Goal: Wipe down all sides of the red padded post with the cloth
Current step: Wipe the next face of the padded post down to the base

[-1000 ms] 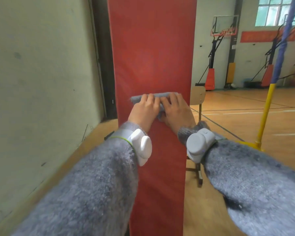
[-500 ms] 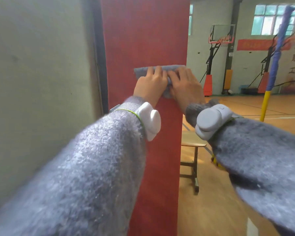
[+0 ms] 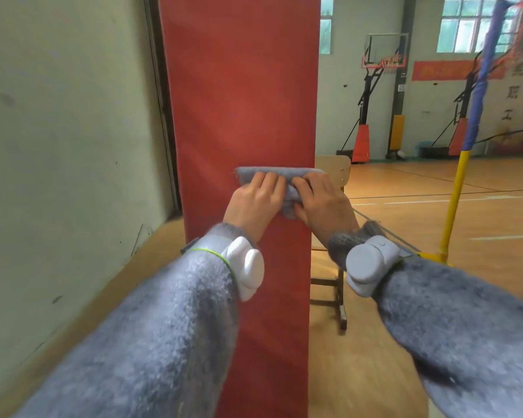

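1. My fingers (image 3: 266, 182) lie nearly straight, pressing the cloth (image 3: 280, 172) flat; my thumbs are hidden.
2. My left hand (image 3: 254, 206) and right hand (image 3: 325, 206) sit side by side at frame centre.
3. The cloth lies on the post (image 3: 242, 95), by its right edge.
4. I judge the front face is under way and the other sides are left to do.

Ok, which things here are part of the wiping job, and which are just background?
Part of the job: red padded post; grey cloth; left hand and right hand, both on the cloth.

Just background: wooden chair; basketball hoop; yellow and blue pole; wall.
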`<action>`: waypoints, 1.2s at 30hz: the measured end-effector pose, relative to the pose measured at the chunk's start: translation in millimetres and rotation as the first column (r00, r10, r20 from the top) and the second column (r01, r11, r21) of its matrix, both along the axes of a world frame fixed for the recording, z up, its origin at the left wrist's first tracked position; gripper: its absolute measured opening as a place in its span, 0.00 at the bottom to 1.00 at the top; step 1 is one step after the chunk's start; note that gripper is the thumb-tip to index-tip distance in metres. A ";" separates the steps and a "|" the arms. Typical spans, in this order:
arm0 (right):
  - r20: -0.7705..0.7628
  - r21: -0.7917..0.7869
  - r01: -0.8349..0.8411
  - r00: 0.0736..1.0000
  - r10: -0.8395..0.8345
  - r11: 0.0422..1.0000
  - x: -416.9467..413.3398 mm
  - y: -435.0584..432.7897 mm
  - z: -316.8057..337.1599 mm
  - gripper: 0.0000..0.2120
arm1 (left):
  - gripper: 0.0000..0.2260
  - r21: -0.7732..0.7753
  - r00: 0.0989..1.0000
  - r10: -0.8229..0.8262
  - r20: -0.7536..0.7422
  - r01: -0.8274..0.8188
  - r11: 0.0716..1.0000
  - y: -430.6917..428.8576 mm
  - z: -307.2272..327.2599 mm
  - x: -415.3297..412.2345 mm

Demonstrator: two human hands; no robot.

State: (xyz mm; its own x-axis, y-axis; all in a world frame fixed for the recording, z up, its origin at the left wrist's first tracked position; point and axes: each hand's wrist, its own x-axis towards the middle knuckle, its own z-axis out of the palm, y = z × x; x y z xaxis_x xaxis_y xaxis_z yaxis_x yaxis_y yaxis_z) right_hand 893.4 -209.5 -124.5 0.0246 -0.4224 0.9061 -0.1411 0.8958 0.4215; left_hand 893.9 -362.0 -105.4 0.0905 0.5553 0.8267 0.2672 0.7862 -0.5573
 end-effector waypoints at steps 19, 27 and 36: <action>-0.027 -0.091 0.051 0.998 -0.054 0.995 -19.1 13.8 -10.7 0.14 | 0.11 -0.012 0.999 0.000 -0.032 -0.001 1.000 14.9 7.5 -9.8; 0.065 0.009 0.101 0.993 -0.102 0.995 9.1 11.7 -9.3 0.12 | 0.13 -0.133 0.998 0.058 0.017 -0.056 0.990 12.5 0.0 1.3; 0.012 -0.186 0.169 0.985 -0.169 0.968 0.5 -12.6 50.7 0.10 | 0.13 0.026 0.997 0.080 -0.017 -0.080 0.996 12.2 63.1 4.2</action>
